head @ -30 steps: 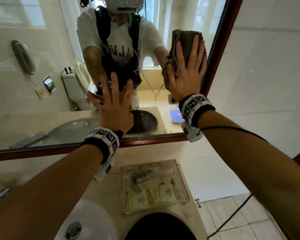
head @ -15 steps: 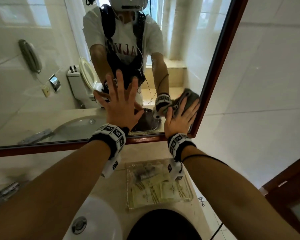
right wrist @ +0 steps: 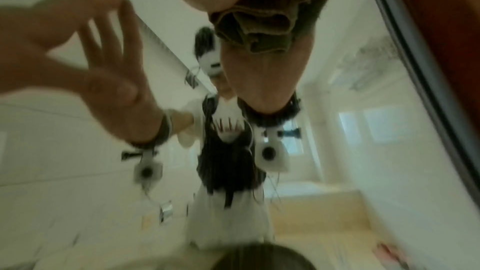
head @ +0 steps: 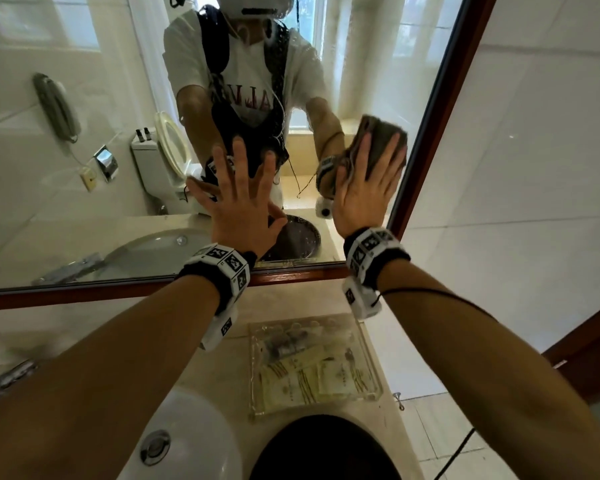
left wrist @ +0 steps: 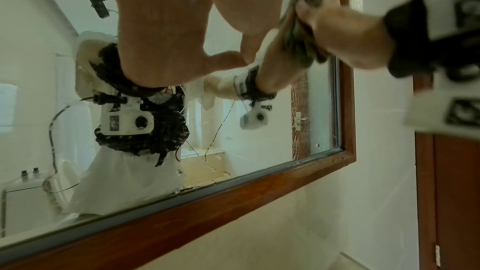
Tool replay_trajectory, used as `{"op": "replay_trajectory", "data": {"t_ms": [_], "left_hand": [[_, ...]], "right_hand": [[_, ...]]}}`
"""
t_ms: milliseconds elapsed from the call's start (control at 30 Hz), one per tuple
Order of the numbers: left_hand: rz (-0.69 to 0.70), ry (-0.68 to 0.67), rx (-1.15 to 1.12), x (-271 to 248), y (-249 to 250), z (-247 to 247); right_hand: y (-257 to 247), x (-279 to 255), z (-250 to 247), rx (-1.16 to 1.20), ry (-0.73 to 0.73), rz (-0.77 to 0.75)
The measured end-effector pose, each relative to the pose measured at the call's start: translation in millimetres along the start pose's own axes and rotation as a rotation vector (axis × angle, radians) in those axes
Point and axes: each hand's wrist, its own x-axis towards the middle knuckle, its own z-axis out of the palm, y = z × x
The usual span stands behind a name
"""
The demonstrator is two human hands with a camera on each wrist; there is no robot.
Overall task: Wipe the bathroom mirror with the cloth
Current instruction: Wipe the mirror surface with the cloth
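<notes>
The bathroom mirror (head: pixel 84 98) has a brown wooden frame (head: pixel 291 277). My right hand (head: pixel 364 188) presses a folded grey-brown cloth (head: pixel 378 128) flat against the glass with straight, spread fingers, close to the frame's right side. The left wrist view shows the cloth (left wrist: pixel 298 34) bunched between that hand (left wrist: pixel 345 28) and the glass. In the blurred right wrist view the cloth (right wrist: pixel 259 26) sticks out from under the palm. My left hand (head: pixel 239 209) lies flat on the glass with its fingers spread, holding nothing.
Below the mirror a beige counter holds a white basin (head: pixel 187 438) and a clear tray (head: pixel 371 341) of sachets. A tap (head: pixel 11 372) sits at the left edge. White tiled wall (head: pixel 516 168) and a wooden door (head: pixel 596 358) stand to the right.
The right hand slid the cloth from high on the mirror down to the lower right corner, then back up a little. The left hand stayed flat on the glass.
</notes>
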Motion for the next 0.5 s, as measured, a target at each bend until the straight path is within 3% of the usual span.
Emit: {"op": "replay_trajectory", "data": {"t_ms": [100, 233, 367, 500], "left_hand": [[0.002, 0.005, 0.013, 0, -1, 0], [0.004, 0.016, 0.007, -2, -1, 1], [0.011, 0.026, 0.009, -1, -2, 2], [0.008, 0.026, 0.013, 0, -3, 4]], "right_hand": [[-12, 32, -7, -0.035, 0.086, -0.008], [-9, 15, 2, -0.029, 0.106, 0.048], [17, -34, 18, -0.065, -0.011, 0.037], [41, -92, 30, -0.053, -0.156, 0.168]]}}
